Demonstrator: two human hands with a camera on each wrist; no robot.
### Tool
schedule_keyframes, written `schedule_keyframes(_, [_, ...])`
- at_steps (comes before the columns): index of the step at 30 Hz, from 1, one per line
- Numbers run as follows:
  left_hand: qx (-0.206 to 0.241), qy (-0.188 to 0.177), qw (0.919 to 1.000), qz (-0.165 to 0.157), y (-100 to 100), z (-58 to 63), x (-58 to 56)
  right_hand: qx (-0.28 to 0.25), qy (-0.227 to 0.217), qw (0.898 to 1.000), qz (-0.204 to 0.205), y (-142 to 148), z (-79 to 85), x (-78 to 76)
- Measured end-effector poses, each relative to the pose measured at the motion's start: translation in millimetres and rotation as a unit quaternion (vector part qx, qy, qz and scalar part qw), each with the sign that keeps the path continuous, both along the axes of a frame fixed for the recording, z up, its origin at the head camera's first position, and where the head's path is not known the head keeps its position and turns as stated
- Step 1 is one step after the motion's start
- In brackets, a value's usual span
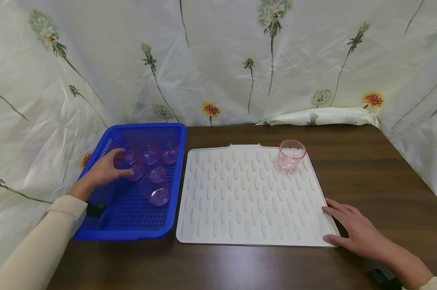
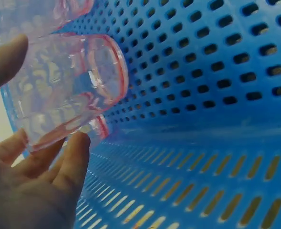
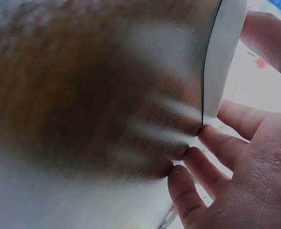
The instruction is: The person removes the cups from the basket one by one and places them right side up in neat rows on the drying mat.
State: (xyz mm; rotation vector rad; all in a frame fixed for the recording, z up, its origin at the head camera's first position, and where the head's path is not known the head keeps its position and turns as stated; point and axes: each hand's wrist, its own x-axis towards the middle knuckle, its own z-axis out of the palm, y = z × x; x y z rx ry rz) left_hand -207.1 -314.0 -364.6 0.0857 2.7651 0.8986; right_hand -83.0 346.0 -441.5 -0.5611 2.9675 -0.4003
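Note:
My left hand (image 1: 107, 169) reaches into the blue plastic basket (image 1: 133, 233) on the left. Thumb and fingers lie around a clear pink-rimmed glass (image 2: 64, 90), which lies near the basket's perforated surface in the left wrist view. More pink-tinted glasses (image 1: 158, 196) stand or lie in the basket beside it. One pink glass (image 1: 291, 155) stands at the far right corner of the white ridged drying mat (image 1: 236, 209). My right hand (image 1: 360, 233) rests at the mat's right edge, fingers spread. In the right wrist view its fingertips (image 3: 179, 176) touch the brown table surface.
The dark brown wooden table (image 1: 378, 169) runs under the basket and mat. A flower-patterned white cloth (image 1: 218, 60) hangs behind and along both sides. A fold of it (image 1: 323, 117) lies on the table's back edge.

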Motion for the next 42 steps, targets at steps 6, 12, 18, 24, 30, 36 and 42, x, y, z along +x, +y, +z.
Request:
schedule_keyframes(6, [0.063,-0.005,0.9977,-0.024,-2,-5.6,0.4,0.002,0.004,1.000,0.003,-1,1.4,-1.3])
schedule_keyframes(12, [0.104,-0.034,0.9935,-0.030,-6,-9.4,-3.5,0.011,-0.008,1.000,0.000,-1,0.8,-1.9])
schedule_keyframes(18, [0.142,-0.072,0.9861,-0.046,-9,-12.3,-8.7,0.012,-0.011,1.000,0.001,1,-1.8,-2.1])
schedule_keyframes(24, [0.171,-0.076,0.9809,-0.052,-11,-17.5,-12.4,0.011,-0.005,1.000,-0.001,2,-2.2,-2.7])
schedule_keyframes(30, [0.181,-0.090,0.9780,-0.050,-13,-20.4,-13.6,0.007,0.007,1.000,0.005,1,-2.3,-1.8])
schedule_keyframes(36, [0.182,-0.098,0.9770,-0.050,-14,-21.5,-13.5,0.012,0.001,1.000,0.003,0,0.9,-2.0])
schedule_keyframes(42, [0.186,-0.102,0.9762,-0.046,-14,-21.0,-12.3,0.014,-0.011,1.000,0.001,-1,2.3,-1.8])
